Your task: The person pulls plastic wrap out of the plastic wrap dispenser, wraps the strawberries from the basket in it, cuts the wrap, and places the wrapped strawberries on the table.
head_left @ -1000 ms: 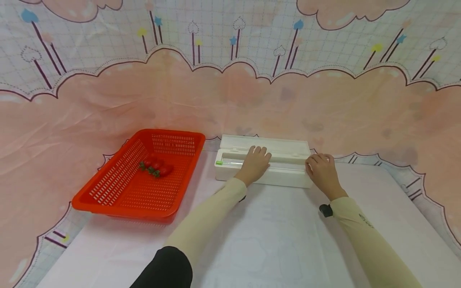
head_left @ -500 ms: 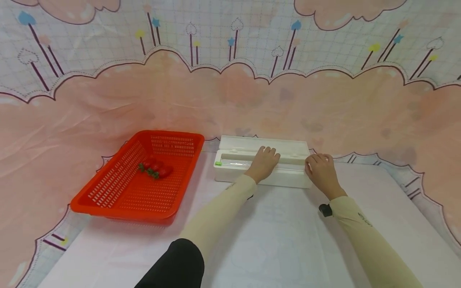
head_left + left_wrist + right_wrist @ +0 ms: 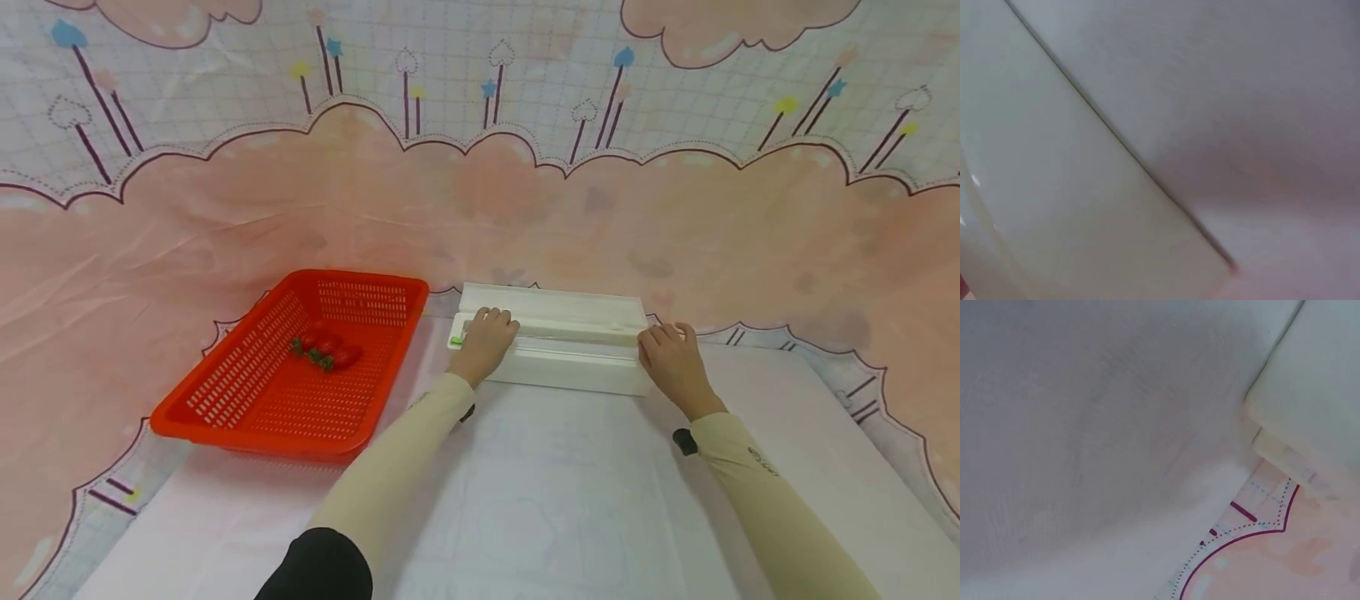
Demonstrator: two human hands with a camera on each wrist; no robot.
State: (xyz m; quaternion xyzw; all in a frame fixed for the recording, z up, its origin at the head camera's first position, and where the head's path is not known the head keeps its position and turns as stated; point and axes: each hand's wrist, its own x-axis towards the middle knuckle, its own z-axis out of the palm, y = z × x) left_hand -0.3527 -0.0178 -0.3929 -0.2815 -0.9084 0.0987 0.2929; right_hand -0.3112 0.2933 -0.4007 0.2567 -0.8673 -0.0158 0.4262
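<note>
1) Right of centre in the head view, set lengthwise across the far part of the counter (image 3: 570, 500): long white box (image 3: 570, 377), lid (image 3: 555, 305) tilted back along the far side
2) Over the left end of the white box, just right of the frame's middle: left hand (image 3: 486, 346), fingers bent down onto the top, near a small green piece (image 3: 456, 341); fingertips hidden, so cannot tell how far open or whether pinching anything
3) At the opposite end, farther right in the frame: right hand (image 3: 670, 365), mostly closed, thumb and fingers curled on the end of the white box, gripping it
4) Left of centre: red-orange basket (image 3: 300, 412) with slotted walls
5) Inside, towards its upper middle: red fruits (image 3: 345, 357) with green leafy tops, clustered together
6) From the bottom edge up to both hands: pale sleeves (image 3: 765, 492), plus black fabric (image 3: 318, 567) at lower left of centre
7) Across the top of the frame: peach printed cloth (image 3: 487, 200) with cloud outlines and candle-like shapes
8) In the right wrist view, upper right: rounded corner of the white box, above more printed cloth
</note>
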